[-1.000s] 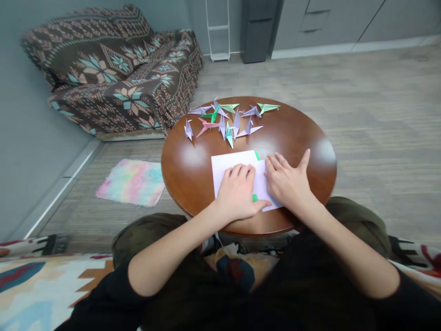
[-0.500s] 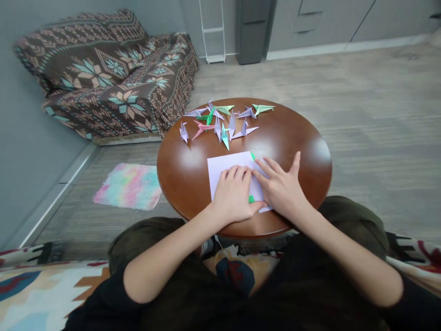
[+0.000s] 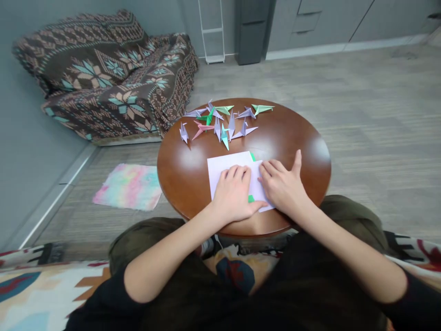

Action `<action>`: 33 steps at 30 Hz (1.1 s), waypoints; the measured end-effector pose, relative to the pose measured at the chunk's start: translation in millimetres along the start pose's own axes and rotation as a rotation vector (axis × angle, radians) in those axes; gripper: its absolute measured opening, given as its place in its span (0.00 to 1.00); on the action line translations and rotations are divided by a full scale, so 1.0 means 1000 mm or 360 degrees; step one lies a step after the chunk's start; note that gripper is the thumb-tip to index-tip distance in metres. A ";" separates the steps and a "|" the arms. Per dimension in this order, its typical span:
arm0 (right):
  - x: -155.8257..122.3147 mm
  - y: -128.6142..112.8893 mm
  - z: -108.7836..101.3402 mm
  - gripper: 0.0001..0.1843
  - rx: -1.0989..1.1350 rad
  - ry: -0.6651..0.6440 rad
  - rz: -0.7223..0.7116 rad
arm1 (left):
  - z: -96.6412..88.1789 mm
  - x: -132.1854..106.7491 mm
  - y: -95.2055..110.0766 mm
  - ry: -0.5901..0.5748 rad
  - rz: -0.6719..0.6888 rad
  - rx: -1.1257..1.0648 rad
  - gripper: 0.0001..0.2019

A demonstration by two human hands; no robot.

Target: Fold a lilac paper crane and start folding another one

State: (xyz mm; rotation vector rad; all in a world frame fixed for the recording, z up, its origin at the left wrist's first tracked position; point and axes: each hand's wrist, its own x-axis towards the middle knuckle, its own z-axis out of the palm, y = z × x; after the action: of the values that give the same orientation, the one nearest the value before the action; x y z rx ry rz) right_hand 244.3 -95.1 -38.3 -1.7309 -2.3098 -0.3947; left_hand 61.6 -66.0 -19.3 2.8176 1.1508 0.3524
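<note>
A pale lilac sheet of paper (image 3: 220, 168) lies on the round brown table, with green paper (image 3: 253, 156) showing at its top edge and a green patch near the lower middle. My left hand (image 3: 233, 193) rests on the sheet, palm down, fingers forward and thumb stretched to the right. On the right part of the paper, my right hand (image 3: 284, 186) presses down with its fingertips, fingers slightly bent and thumb sticking up and away. Neither hand grips anything. What lies beneath the palms is hidden.
Several folded paper cranes (image 3: 224, 136) in lilac, green, pink and blue stand grouped at the far side of the table (image 3: 299, 133). A sofa (image 3: 117, 87) with a patterned cover and a pastel rug (image 3: 127, 186) are to the left. My knees flank the table's near edge.
My right hand has slid a little to the right over the paper, its fingers drawing in and more bent. The left hand stays in place.
</note>
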 end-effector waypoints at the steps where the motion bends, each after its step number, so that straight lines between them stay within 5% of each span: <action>1: -0.002 0.002 0.000 0.20 -0.0021 0.0006 -0.0012 | 0.000 0.000 0.000 0.0000 -0.0001 0.0000 0.43; 24: -0.094 -0.009 -0.048 0.16 -0.0065 0.0190 -0.0207 | 0.000 0.000 0.001 -0.0001 -0.0013 0.0037 0.44; 29: -0.087 -0.016 -0.059 0.11 0.0545 0.0235 -0.0123 | 0.001 -0.001 0.001 0.0004 -0.0006 0.0043 0.45; 33: -0.057 -0.034 -0.045 0.36 0.1165 0.0120 -0.0091 | 0.003 0.000 -0.001 -0.0014 0.0013 0.0050 0.41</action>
State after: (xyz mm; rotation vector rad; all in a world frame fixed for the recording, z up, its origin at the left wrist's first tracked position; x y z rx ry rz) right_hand 228.1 -171.1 -18.3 -1.2549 -2.0668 0.3416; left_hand 61.4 -65.2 -22.8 2.8485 1.1531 0.3247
